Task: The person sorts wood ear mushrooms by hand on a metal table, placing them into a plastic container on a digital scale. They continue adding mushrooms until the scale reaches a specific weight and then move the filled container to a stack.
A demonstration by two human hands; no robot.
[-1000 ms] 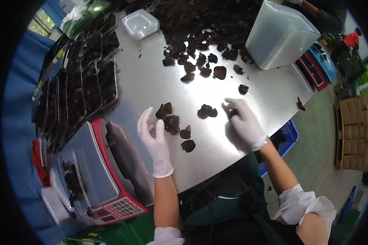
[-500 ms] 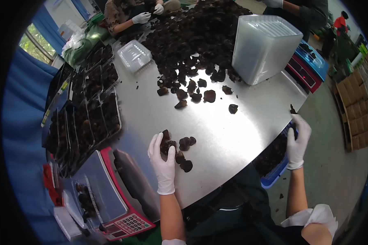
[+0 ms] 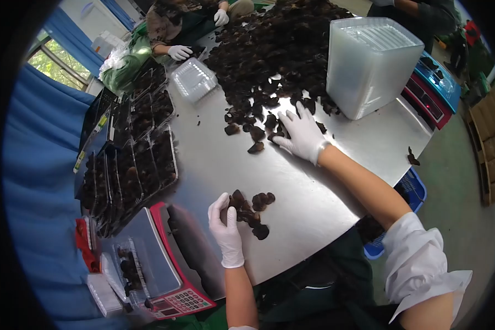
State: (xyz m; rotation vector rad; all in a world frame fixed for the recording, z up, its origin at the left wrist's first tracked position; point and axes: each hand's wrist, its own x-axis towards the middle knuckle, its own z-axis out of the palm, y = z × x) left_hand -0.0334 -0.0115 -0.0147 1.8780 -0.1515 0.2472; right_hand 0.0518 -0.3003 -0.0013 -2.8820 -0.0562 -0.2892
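Dark pieces (image 3: 260,231) slant near-rightward from the half-curled left hand (image 3: 225,228), the right hand (image 3: 302,135) splayed over others (image 3: 271,122), any grip unclear.

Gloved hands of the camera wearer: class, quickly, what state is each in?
Left hand: partly open, fingers curved beside the small dark cluster; any grip cannot be told.
Right hand: open, fingers spread at the large heap's near edge.
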